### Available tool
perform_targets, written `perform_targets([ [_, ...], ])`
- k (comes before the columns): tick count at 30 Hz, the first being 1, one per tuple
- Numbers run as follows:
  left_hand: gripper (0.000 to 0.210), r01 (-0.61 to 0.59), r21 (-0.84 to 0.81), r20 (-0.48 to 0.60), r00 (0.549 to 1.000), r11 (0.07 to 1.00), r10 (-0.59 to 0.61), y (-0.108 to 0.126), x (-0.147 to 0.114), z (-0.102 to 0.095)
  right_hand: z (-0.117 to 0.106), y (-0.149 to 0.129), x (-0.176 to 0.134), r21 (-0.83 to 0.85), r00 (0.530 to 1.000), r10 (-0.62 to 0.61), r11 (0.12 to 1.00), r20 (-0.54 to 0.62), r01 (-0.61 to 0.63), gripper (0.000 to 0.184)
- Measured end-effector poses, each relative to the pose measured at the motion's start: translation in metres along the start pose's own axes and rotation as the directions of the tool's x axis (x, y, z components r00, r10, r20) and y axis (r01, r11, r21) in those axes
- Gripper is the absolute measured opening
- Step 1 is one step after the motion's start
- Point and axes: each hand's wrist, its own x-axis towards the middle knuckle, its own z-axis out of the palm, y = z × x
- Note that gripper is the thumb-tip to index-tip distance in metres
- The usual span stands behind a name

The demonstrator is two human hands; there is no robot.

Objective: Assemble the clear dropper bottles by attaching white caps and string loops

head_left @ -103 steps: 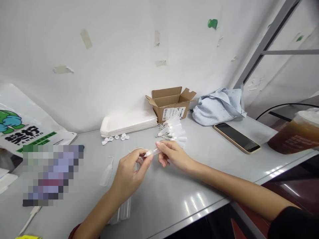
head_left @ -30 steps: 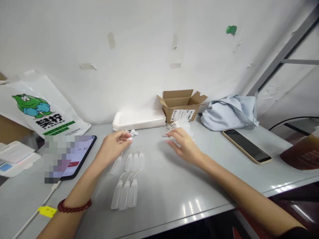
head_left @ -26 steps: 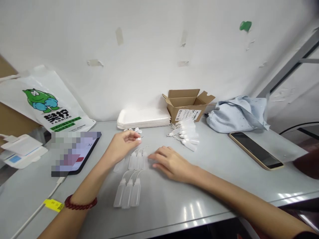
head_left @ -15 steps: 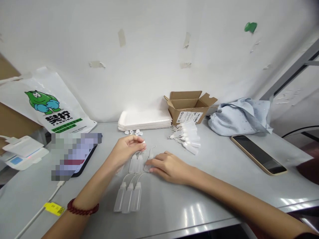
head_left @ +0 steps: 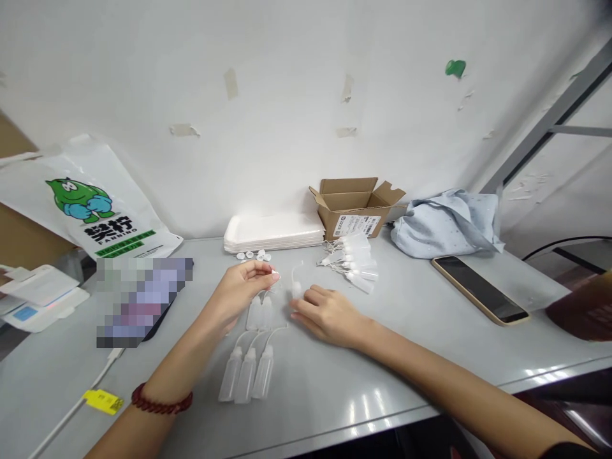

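My left hand (head_left: 246,288) is closed in a pinch, with a small white cap (head_left: 274,273) between thumb and fingertips. My right hand (head_left: 329,316) has its fingers round a small dropper bottle (head_left: 296,290); only its white top and bent thin tube show, and the body is hidden by the fingers. Between and below the hands, two translucent dropper bottles (head_left: 259,313) lie partly behind my left wrist. Nearer to me, three more bottles (head_left: 247,376) lie side by side, their tubes curving right. Several loose white caps (head_left: 253,255) sit just beyond my left hand.
Behind stand a stack of white trays (head_left: 275,233) and an open cardboard box (head_left: 351,207), with a pile of bottles (head_left: 354,261) before it. A pale blue cloth (head_left: 444,223) and a phone (head_left: 480,290) lie right. A blurred-out screen (head_left: 146,303) and plastic bag (head_left: 95,204) are left.
My right hand has shifted slightly right, and the bottle in it stands more upright with its tube raised. My left hand stays pinched on the cap. The view has turned slightly.
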Motion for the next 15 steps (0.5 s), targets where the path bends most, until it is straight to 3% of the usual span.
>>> perform_targets([
  [3, 0.026, -0.003, -0.031, 0.062, 0.998, 1.000, 0.005, 0.000, -0.003, 0.004, -0.003, 0.001, -0.003, 0.095, 0.993, 0.003, 0.995, -0.118, 0.008, 0.025],
  [6, 0.026, -0.003, -0.131, 0.150, 0.988, 0.991, 0.023, 0.000, -0.006, 0.009, -0.007, 0.000, -0.003, 0.281, 0.988, 0.026, 0.959, -0.153, 0.018, 0.019],
  [12, 0.023, 0.001, -0.215, 0.208, 0.977, 0.977, 0.045, 0.001, -0.011, 0.015, -0.017, -0.001, -0.005, 0.522, 0.996, 0.062, 0.853, -0.059, -0.022, 0.018],
  [15, 0.020, 0.008, -0.179, 0.248, 0.968, 0.984, 0.037, 0.002, -0.012, 0.016, -0.023, -0.001, -0.004, 0.664, 0.992, 0.122, 0.741, 0.017, -0.102, 0.017],
])
